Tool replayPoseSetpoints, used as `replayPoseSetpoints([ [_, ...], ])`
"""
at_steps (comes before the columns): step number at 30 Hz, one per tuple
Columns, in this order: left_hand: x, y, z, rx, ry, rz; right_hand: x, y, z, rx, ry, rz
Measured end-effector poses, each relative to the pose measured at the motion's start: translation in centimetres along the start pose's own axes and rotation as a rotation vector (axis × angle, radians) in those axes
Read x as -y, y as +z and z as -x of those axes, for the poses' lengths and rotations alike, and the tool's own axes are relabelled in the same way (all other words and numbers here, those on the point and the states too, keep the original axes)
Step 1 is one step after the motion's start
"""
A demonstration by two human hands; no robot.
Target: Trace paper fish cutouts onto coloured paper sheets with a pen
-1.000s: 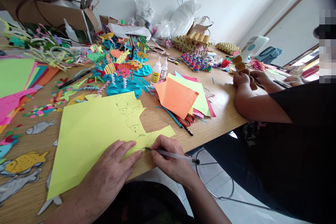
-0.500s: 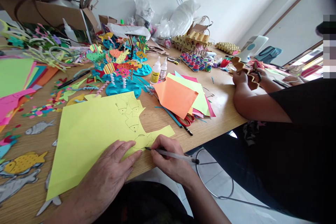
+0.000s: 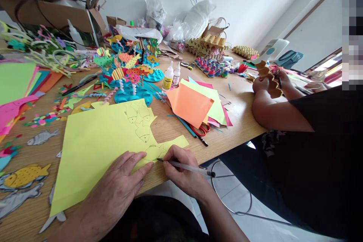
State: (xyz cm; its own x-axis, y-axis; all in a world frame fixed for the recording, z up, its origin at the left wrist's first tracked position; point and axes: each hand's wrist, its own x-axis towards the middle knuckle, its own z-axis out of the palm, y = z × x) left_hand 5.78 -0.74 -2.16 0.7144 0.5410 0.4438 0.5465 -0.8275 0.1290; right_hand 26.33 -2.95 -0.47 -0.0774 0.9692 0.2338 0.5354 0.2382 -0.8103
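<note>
A yellow sheet of paper lies at the table's front edge, with a notch cut from its right side. Several fish outlines are drawn in dark ink along that side. My left hand rests flat on the sheet with fingers spread, its fingertips beside the lowest fish drawing. My right hand is closed around a clear-barrelled pen. The pen's tip touches the paper, or is just above it, at the lower edge of that fish.
Orange paper lies on other coloured sheets, above red-handled scissors. Two glue bottles stand behind, beside blue bases with paper fish. Cut-out fish lie at left. At right, a co-worker's hands hold an egg-carton piece.
My pen tip has shifted very slightly along the lowest fish; my left hand stays put. The co-worker's egg-carton piece has moved a little to the right and turned.
</note>
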Motion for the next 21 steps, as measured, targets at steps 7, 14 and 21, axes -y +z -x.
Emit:
replayPoseSetpoints([
  [7, -0.05, 0.25, 0.19, -0.001, -0.01, 0.005, -0.08, -0.07, -0.04, -0.02, 0.0, 0.002],
  [14, -0.03, 0.09, 0.0, -0.012, 0.023, -0.012, 0.02, -0.04, 0.0, -0.019, -0.009, 0.014],
  [21, 0.03, 0.35, 0.27, -0.001, -0.003, 0.008, 0.0, -0.02, -0.02, -0.044, -0.014, 0.009],
])
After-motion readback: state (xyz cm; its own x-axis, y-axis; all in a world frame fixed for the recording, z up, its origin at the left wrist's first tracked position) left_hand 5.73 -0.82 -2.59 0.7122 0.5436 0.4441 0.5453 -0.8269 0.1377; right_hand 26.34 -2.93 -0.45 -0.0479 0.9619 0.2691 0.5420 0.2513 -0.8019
